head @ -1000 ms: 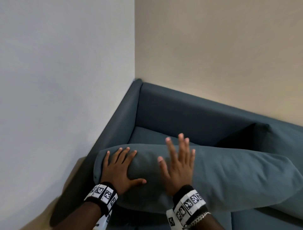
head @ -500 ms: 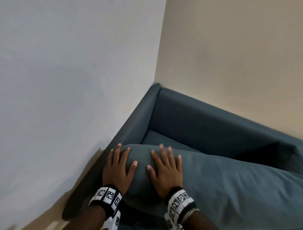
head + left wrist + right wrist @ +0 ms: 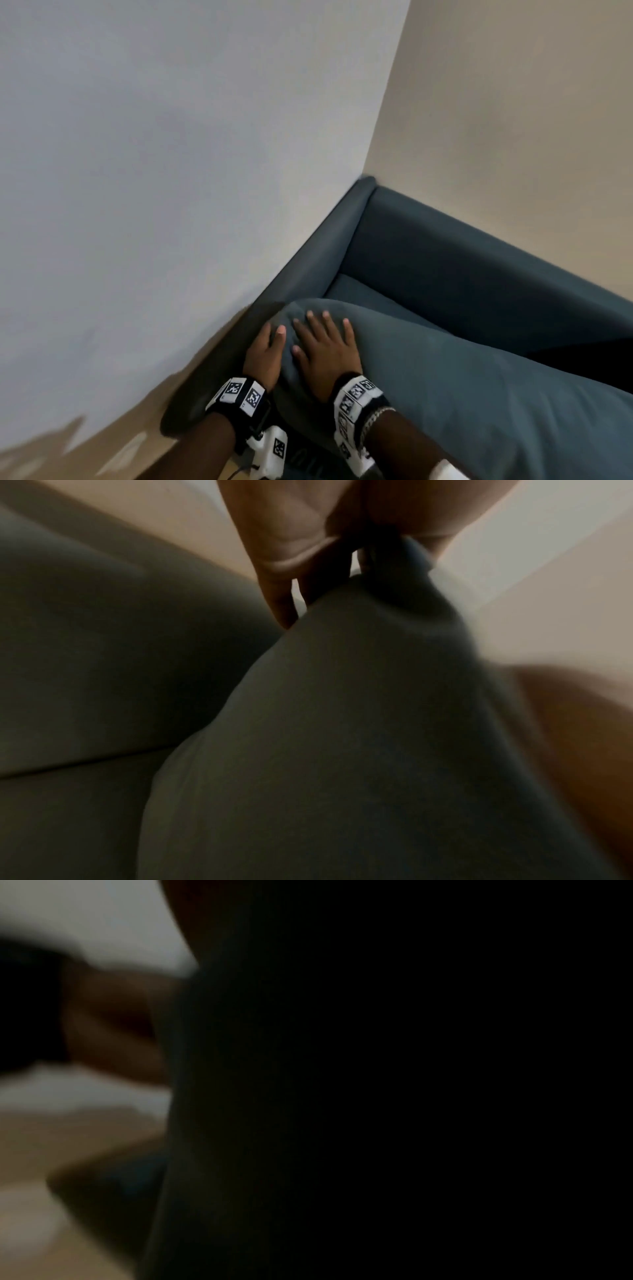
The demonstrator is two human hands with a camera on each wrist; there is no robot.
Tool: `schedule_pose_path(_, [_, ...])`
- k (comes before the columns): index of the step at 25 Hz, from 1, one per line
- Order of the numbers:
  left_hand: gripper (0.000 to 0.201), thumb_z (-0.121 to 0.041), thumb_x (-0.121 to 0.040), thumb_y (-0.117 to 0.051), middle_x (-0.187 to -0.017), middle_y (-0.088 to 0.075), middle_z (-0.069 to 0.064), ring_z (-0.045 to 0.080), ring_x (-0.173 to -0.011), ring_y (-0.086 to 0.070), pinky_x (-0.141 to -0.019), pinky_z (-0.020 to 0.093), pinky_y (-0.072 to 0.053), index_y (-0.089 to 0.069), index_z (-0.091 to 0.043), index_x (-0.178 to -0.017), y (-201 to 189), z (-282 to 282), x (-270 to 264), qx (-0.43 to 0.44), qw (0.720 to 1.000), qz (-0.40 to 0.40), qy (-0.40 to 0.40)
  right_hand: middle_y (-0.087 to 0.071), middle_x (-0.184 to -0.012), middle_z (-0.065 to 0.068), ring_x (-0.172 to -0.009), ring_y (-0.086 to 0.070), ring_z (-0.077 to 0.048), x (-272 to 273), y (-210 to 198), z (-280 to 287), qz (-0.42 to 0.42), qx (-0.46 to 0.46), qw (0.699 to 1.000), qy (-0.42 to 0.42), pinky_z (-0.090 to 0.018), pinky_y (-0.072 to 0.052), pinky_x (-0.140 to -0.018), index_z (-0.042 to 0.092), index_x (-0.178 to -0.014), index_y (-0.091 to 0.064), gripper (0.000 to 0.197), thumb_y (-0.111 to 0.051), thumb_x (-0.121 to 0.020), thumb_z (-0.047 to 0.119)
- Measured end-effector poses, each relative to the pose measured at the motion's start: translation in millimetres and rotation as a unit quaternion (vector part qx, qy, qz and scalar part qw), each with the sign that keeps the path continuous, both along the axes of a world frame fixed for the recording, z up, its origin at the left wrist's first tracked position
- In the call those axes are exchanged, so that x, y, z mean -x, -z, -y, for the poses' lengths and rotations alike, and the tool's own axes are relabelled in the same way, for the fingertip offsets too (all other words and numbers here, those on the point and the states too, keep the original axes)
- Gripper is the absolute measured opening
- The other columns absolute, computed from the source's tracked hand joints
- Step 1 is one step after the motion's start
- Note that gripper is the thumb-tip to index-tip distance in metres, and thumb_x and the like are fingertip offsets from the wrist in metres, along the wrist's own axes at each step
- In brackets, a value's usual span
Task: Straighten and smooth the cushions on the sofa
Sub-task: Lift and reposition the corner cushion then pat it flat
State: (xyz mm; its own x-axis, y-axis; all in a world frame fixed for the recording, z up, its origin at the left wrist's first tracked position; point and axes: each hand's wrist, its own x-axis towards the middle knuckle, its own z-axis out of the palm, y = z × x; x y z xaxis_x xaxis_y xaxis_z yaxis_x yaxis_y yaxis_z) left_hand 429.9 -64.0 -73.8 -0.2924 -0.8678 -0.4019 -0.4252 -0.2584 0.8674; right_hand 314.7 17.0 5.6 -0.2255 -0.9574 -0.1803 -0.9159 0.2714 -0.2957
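A long blue-grey cushion (image 3: 462,394) lies across the sofa seat, its left end against the sofa arm (image 3: 318,253). My left hand (image 3: 265,353) wraps that end, thumb on top and fingers hidden down the far side. In the left wrist view the fingers (image 3: 284,547) close on the bunched corner of the cushion (image 3: 342,750). My right hand (image 3: 325,349) lies flat on the cushion top right beside the left, fingers spread. The right wrist view is almost black against the fabric (image 3: 240,1096).
The sofa sits in a room corner: a grey-white wall (image 3: 171,171) runs along the arm and a beige wall (image 3: 513,120) stands behind the backrest (image 3: 462,274). A strip of seat cushion (image 3: 363,294) shows behind the loose cushion. Tan floor (image 3: 102,445) lies at lower left.
Both hands slid left along the cushion to its left end. The left hand went from lying flat to wrapping the end. The view swung towards the corner.
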Motion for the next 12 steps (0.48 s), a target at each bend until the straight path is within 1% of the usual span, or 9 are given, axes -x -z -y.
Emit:
schedule_pose_path(2, [0.04,-0.028,-0.108,-0.045,-0.144,-0.057,0.01,0.028,-0.136,-0.052,-0.112,0.03,-0.036,-0.053,-0.013,-0.145,2,-1,-2,-0.01,1.0,0.01,0.004,0.0,-0.174,0.008,-0.159,0.009,-0.018,8,16,6,0.035,-0.141,0.989,-0.005,-0.054,0.009,-0.126,0.039,-0.164,-0.014,0.058,-0.027,-0.109,0.052])
schedule_pose_path(3, [0.041,-0.033,-0.108,-0.044,-0.14,-0.06,0.008,0.028,-0.133,-0.054,-0.109,0.029,-0.038,-0.055,-0.014,-0.142,2,2,-3,-0.008,1.0,0.01,0.002,-0.006,-0.174,0.007,-0.16,0.006,-0.018,6,7,14,0.066,-0.116,0.991,0.003,-0.053,0.008,-0.126,0.038,-0.163,-0.016,0.059,-0.032,-0.108,0.05])
schedule_pose_path(5, [0.054,-0.06,-0.1,-0.043,-0.133,-0.066,-0.001,0.023,-0.129,-0.059,-0.11,0.034,-0.041,-0.061,-0.023,-0.135,9,3,-9,0.001,0.999,-0.031,-0.013,-0.007,-0.174,0.007,-0.161,0.003,-0.018,-6,-34,18,0.147,0.062,0.987,0.037,-0.047,0.005,-0.129,0.036,-0.162,-0.023,0.06,-0.043,-0.106,0.045])
schedule_pose_path(6, [0.065,-0.072,-0.094,-0.04,-0.134,-0.066,-0.004,0.018,-0.13,-0.059,-0.114,0.038,-0.041,-0.062,-0.027,-0.135,17,3,-11,0.012,0.999,-0.035,-0.011,-0.009,-0.174,0.005,-0.161,0.001,-0.017,-10,-52,15,0.173,0.195,0.963,0.063,-0.044,0.004,-0.13,0.033,-0.161,-0.027,0.06,-0.047,-0.104,0.042])
schedule_pose_path(8, [0.066,-0.071,-0.096,-0.041,-0.139,-0.063,-0.003,0.013,-0.132,-0.055,-0.117,0.034,-0.036,-0.063,-0.024,-0.136,17,2,-10,0.026,0.998,-0.047,-0.024,-0.019,-0.172,-0.008,-0.161,-0.008,-0.026,-9,-56,1,0.12,0.367,0.917,0.1,-0.046,0.0,-0.13,0.024,-0.157,-0.037,0.057,-0.047,-0.103,0.038])
schedule_pose_path(9, [0.055,-0.058,-0.102,-0.043,-0.139,-0.061,0.0,0.011,-0.13,-0.053,-0.115,0.027,-0.033,-0.063,-0.019,-0.134,12,0,-7,0.027,0.998,-0.049,-0.038,-0.017,-0.172,-0.011,-0.16,-0.01,-0.03,-4,-46,-3,0.038,0.331,0.939,0.082,-0.051,-0.001,-0.129,0.024,-0.157,-0.037,0.055,-0.042,-0.105,0.041])
schedule_pose_path(10, [0.043,-0.044,-0.107,-0.043,-0.136,-0.061,0.001,0.01,-0.127,-0.052,-0.11,0.021,-0.031,-0.063,-0.016,-0.133,4,-2,-1,0.021,0.998,-0.049,-0.039,-0.008,-0.174,-0.007,-0.161,-0.005,-0.029,5,-27,-7,-0.005,0.187,0.982,0.038,-0.054,0.0,-0.128,0.028,-0.16,-0.033,0.055,-0.034,-0.108,0.046])
schedule_pose_path(11, [0.033,-0.035,-0.108,-0.044,-0.133,-0.061,0.001,0.01,-0.125,-0.052,-0.104,0.017,-0.031,-0.063,-0.019,-0.129,-2,-3,1,0.02,0.998,-0.047,-0.025,0.001,-0.174,0.001,-0.16,0.003,-0.024,10,-3,-9,0.002,0.011,1.0,0.013,-0.055,0.002,-0.128,0.033,-0.161,-0.027,0.056,-0.027,-0.109,0.051])
schedule_pose_path(12, [0.021,-0.033,-0.107,-0.048,-0.128,-0.062,-0.002,0.01,-0.122,-0.056,-0.099,0.014,-0.034,-0.062,-0.027,-0.12,-7,-10,5,0.026,0.999,-0.043,-0.003,-0.001,-0.174,0.006,-0.159,0.007,-0.018,17,9,-15,0.024,-0.104,0.994,-0.002,-0.053,0.004,-0.128,0.036,-0.161,-0.024,0.055,-0.027,-0.109,0.053])
